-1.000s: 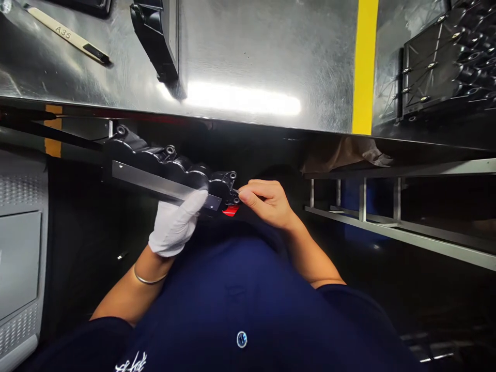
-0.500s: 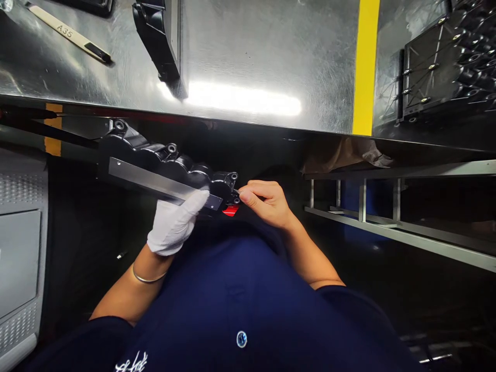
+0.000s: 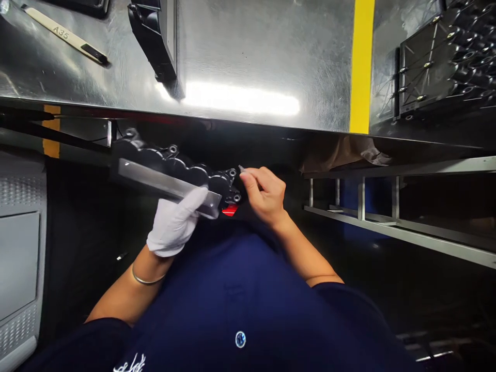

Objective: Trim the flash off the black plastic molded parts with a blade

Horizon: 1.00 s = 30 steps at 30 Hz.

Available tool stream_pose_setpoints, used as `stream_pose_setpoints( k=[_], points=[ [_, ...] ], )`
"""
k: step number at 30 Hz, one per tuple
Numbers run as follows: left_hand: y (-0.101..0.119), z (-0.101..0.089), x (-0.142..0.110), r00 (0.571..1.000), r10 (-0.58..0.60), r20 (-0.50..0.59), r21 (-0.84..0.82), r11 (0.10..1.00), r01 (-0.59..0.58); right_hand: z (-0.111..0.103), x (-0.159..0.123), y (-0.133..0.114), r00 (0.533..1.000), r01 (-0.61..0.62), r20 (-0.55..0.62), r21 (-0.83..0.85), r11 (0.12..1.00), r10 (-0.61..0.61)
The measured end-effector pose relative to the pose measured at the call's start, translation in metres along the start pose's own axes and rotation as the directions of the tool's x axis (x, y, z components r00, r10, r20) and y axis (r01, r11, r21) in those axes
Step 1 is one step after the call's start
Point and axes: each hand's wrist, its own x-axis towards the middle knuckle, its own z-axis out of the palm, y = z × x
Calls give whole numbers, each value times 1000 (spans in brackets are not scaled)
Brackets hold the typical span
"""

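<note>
My left hand, in a white glove, grips a black moulded plastic part with a scalloped edge and ringed screw holes. The thumb presses on a flat, pale grey strip along the part's face. Motion blurs the part's left end. Bare and closed in a pinch, my right hand is just right of the part's right end, slightly apart from it. A small pale tip pokes out between its thumb and forefinger; too little shows to name it. Something red shows beneath the part's right end.
Ahead is a metal table with a yellow stripe. On it lie a cutter knife marked A35, a black part and stacked black parts. A metal rack stands right, a grey machine left.
My right hand has moved up and away from the part's lower right corner, its fingers now pinching a small pale tip. The black part has shifted and turned slightly in my left hand.
</note>
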Motion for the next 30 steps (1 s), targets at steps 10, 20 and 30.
stream_pose_setpoints(
  k=[10, 20, 30],
  points=[
    [1, 2, 4, 989, -147, -12, 5, 989, 147, -16, -5, -8, 955, 199, 228, -27, 980, -188],
    [5, 8, -1, 985, -165, -42, 41, 985, 167, -8, -8, -12, 964, 225, 177, -156, 962, -197],
    [16, 3, -2, 951, -298, 85, 117, 951, 288, -50, 20, -22, 593, 221, 775, 108, 969, -221]
  ],
)
